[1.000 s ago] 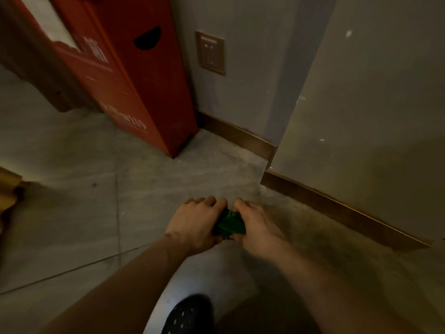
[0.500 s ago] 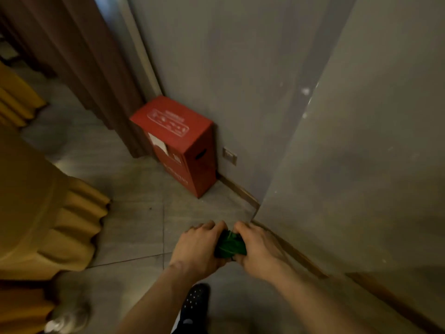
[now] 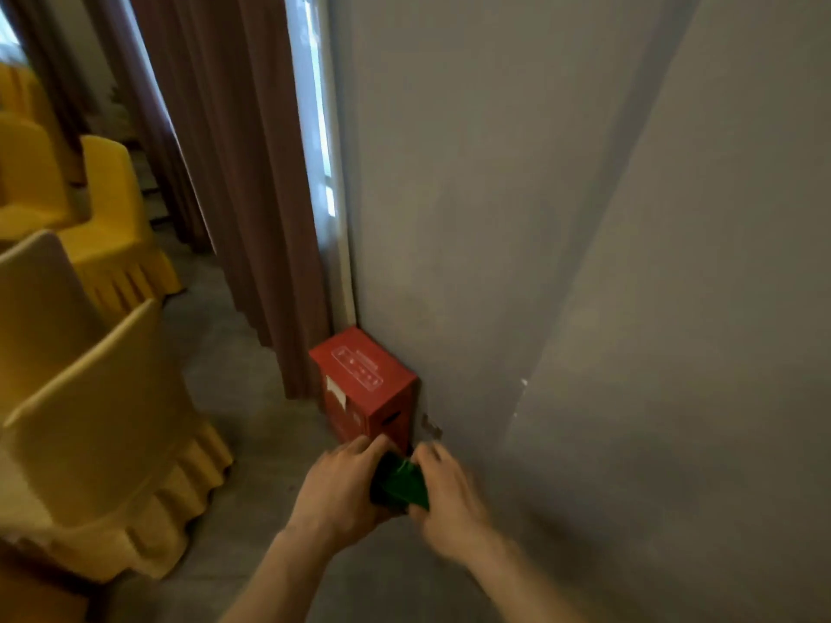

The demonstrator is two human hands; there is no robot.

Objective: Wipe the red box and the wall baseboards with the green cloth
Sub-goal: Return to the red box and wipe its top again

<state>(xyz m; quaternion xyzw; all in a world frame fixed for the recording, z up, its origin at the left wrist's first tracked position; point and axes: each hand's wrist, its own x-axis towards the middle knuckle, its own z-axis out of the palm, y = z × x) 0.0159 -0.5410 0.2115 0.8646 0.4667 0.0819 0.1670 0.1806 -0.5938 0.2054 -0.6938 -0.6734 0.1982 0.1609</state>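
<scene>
I am watching the view climb: a second ago I was looking from low down at the foot of the wall, with the brown baseboard strip filling the right side, and now I am looking from standing height, so the tall red cardboard box (image 3: 365,388) is appearing small and far, standing on the grey floor (image 3: 234,335) against the grey wall (image 3: 517,218), just right of the brown curtain (image 3: 234,173). The baseboard is no longer showing clearly; I cannot make it out in the blur along the wall's foot.

The bunched green cloth (image 3: 399,485) is staying pinched between both hands, near and centre. The left hand (image 3: 339,487) is curling its fingers over the cloth's left side, and the right hand (image 3: 443,496), blurred, is gripping its right side; both are clasping it, touching neither box nor wall.

Yellow skirted chair covers (image 3: 90,397) are crowding the left.

I am judging that the person is rising from the low stretch and refolding the cloth. No wiping is going on now, and I cannot tell from here which surfaces are already done.
</scene>
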